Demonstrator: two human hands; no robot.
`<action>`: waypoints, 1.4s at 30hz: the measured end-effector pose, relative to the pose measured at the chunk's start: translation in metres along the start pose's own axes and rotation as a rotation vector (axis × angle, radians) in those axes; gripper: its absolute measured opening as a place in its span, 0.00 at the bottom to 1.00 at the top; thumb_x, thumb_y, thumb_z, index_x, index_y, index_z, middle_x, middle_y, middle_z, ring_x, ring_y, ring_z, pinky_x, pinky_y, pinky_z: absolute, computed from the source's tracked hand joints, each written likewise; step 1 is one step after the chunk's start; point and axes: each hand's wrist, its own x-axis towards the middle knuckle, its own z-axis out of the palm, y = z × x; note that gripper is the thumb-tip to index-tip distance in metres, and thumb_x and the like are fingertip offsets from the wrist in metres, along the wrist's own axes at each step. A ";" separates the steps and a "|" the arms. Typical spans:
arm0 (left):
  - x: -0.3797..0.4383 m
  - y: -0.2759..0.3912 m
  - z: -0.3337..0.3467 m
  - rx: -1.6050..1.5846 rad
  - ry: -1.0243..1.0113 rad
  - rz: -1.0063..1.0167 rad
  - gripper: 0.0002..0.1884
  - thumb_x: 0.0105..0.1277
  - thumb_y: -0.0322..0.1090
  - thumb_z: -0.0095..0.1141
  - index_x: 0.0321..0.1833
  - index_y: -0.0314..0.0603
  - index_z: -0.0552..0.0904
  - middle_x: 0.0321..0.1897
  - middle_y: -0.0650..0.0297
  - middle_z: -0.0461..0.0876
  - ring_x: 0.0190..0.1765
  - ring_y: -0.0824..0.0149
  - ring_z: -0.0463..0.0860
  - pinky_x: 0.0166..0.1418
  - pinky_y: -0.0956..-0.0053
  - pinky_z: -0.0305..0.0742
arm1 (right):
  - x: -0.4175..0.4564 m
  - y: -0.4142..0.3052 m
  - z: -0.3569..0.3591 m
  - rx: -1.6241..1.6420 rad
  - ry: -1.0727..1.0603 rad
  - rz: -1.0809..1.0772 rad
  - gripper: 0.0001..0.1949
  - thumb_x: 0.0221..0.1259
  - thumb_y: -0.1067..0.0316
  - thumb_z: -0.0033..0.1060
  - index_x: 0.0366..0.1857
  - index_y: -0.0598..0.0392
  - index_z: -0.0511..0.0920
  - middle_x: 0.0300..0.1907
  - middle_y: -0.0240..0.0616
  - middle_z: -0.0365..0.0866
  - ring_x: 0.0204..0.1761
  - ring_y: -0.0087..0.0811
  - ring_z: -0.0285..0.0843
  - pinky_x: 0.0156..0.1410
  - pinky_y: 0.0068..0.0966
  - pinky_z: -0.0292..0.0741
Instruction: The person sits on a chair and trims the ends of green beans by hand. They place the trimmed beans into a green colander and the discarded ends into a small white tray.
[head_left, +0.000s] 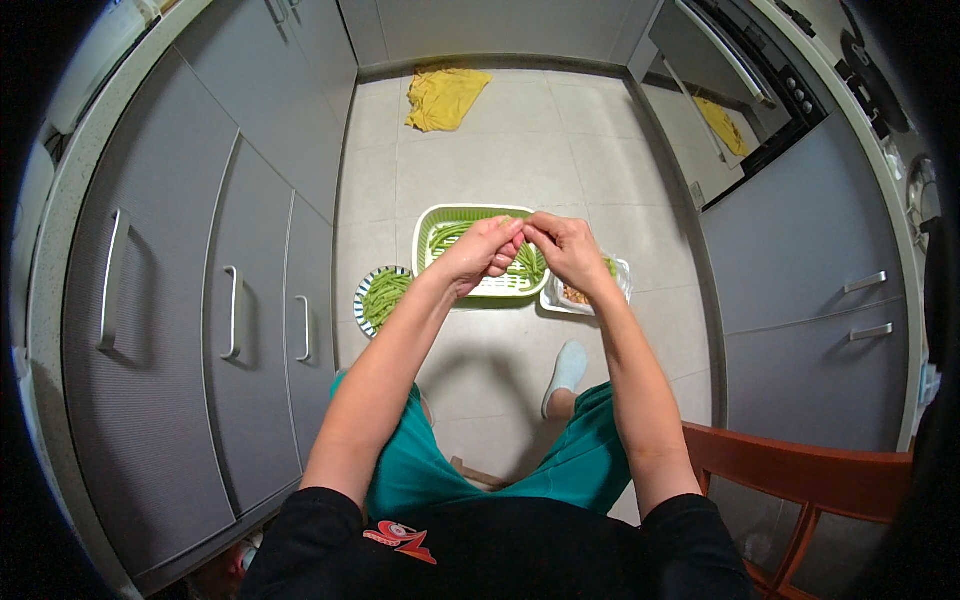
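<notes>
My left hand (487, 253) and my right hand (568, 247) meet fingertip to fingertip above a green and white plastic basket (418, 251). Between them they pinch what looks like a green bean, mostly hidden by the fingers. Long green beans (531, 264) lie in the slotted basket, partly covered by my hands. To its left, a plate with a striped rim (361, 304) holds a heap of green beans (386, 296). Close to the basket's right side is a white container (559, 306) lined with a clear plastic bag, with brown and green bits inside; my right forearm hides part of it.
Grey cabinets (165, 315) with bar handles line the left side. On the right are an oven (720, 82) and drawers (795, 360). A yellow cloth (446, 97) lies on the tiled floor (495, 169) ahead. A wooden chair (802, 454) stands at my right.
</notes>
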 end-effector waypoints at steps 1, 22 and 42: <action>0.002 0.000 0.000 -0.038 0.003 0.022 0.15 0.76 0.45 0.45 0.31 0.48 0.70 0.20 0.78 0.60 0.19 0.84 0.54 0.19 0.88 0.47 | 0.001 -0.005 0.004 0.037 0.070 0.019 0.07 0.62 0.68 0.57 0.35 0.59 0.80 0.24 0.49 0.78 0.27 0.45 0.79 0.34 0.34 0.74; -0.003 0.008 0.001 0.457 0.291 0.215 0.10 0.68 0.40 0.59 0.36 0.44 0.75 0.23 0.74 0.71 0.22 0.83 0.66 0.23 0.84 0.61 | 0.000 -0.003 0.010 0.098 0.006 -0.098 0.17 0.59 0.74 0.60 0.49 0.55 0.65 0.29 0.48 0.81 0.37 0.49 0.82 0.39 0.36 0.76; -0.013 0.016 -0.005 0.397 -0.161 -0.224 0.14 0.73 0.42 0.52 0.39 0.36 0.80 0.22 0.70 0.78 0.18 0.81 0.71 0.19 0.86 0.62 | -0.006 0.006 -0.020 -0.167 -0.408 -0.071 0.10 0.58 0.60 0.61 0.34 0.54 0.84 0.29 0.47 0.82 0.31 0.47 0.79 0.39 0.38 0.75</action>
